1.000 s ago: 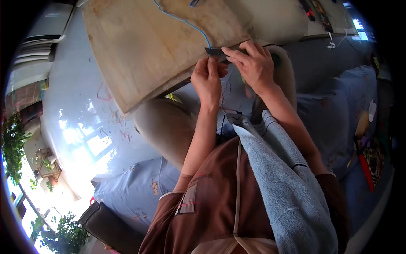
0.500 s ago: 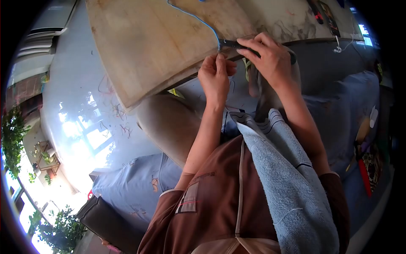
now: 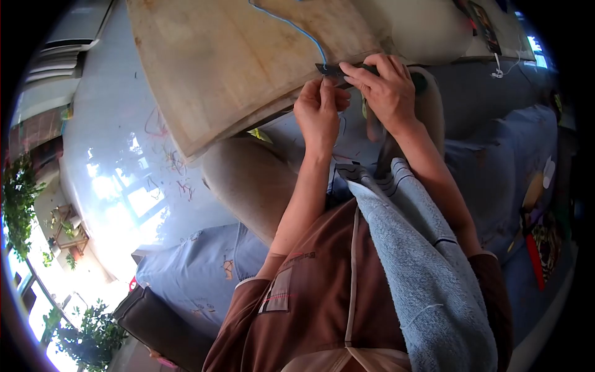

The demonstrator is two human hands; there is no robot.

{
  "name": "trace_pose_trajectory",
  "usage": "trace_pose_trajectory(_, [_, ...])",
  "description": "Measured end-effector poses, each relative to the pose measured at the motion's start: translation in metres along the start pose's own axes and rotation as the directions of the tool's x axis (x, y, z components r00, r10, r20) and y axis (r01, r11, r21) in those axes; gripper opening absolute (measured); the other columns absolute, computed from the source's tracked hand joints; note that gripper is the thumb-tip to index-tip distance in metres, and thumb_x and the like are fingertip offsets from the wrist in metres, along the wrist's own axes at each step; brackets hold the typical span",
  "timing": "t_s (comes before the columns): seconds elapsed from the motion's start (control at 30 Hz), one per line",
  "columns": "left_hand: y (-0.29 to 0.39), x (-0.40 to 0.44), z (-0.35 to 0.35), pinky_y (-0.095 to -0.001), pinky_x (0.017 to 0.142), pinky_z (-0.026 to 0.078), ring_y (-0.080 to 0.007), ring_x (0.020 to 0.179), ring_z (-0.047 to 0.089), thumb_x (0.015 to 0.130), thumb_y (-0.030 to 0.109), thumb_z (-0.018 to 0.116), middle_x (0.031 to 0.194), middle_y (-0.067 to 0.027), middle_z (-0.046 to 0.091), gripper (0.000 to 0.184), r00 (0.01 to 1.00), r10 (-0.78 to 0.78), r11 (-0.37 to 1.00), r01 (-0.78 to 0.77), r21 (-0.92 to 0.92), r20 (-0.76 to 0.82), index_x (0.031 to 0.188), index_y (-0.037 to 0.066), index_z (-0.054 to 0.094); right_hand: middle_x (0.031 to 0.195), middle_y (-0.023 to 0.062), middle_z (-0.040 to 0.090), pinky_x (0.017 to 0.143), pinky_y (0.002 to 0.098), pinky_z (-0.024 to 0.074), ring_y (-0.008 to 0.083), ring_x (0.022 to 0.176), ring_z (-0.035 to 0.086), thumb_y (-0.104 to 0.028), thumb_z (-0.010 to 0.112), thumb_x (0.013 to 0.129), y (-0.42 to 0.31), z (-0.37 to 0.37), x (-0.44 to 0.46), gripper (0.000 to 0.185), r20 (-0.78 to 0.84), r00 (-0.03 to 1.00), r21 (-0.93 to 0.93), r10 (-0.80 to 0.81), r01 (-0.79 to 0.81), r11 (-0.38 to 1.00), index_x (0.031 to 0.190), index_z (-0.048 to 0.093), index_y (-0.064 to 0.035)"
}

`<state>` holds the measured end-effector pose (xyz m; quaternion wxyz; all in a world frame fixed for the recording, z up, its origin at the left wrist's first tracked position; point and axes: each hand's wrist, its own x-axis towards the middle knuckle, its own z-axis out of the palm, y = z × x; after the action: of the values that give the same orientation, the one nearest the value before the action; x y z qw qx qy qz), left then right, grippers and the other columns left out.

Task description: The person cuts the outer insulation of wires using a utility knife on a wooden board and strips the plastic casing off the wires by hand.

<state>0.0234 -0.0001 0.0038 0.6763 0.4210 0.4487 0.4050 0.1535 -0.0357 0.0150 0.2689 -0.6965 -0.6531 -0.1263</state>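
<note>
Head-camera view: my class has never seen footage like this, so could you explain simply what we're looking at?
There is no machine here: a person works with two bare hands. One camera, worn on the head, took every picture, looking forward and down. A blue cord runs across the wooden board. The left hand pinches the cord near the board's edge; the right hand holds a dark, blade-like tool against or very near it. Farther right lies a dark flat object, too small to identify.
</note>
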Motion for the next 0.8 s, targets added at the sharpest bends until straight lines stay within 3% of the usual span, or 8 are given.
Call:
trace_pose_trajectory(0.3, [0.001,0.0,0.0,-0.0211,0.05,0.044,-0.0085,0.052,0.055,0.092,0.015,0.048,0.063,-0.0074,0.062,0.022,1.0,0.002,1.0,-0.002,0.0,-0.001,0.085,-0.004,0.057,0.078,-0.0017,0.05,0.069,0.032,0.0442,0.018,0.08,0.052,-0.019,0.07,0.068,-0.003,-0.001,0.002,0.022,0.045,0.998,0.069,0.049,-0.052,0.996,0.09,0.069,-0.0237])
trace_pose_trajectory(0.6, [0.0,0.001,0.0,-0.0214,0.051,0.045,-0.0087,0.053,0.056,0.091,0.015,0.049,0.064,-0.0073,0.063,0.022,1.0,0.027,1.0,-0.027,0.01,-0.001,0.083,-0.004,0.058,0.079,-0.0013,0.051,0.068,0.0313,0.0444,0.0192,0.074,0.052,-0.017,0.071,0.067,-0.002,0.007,-0.001,0.029,-0.045,0.998,0.038,0.031,-0.029,0.999,0.095,0.068,-0.0228])
trace_pose_trajectory(0.8, [0.001,0.001,0.0,-0.0216,0.052,0.046,-0.0084,0.054,0.056,0.091,0.014,0.049,0.064,-0.0075,0.063,0.022,0.999,0.036,0.998,-0.035,0.052,-0.016,0.082,-0.004,0.057,0.079,-0.0033,0.051,0.069,0.0302,0.0435,0.0158,0.078,0.051,-0.02,0.071,0.067,0.005,-0.008,0.008,0.021,0.091,0.995,0.071,0.032,-0.039,0.997,0.088,0.07,-0.0232])
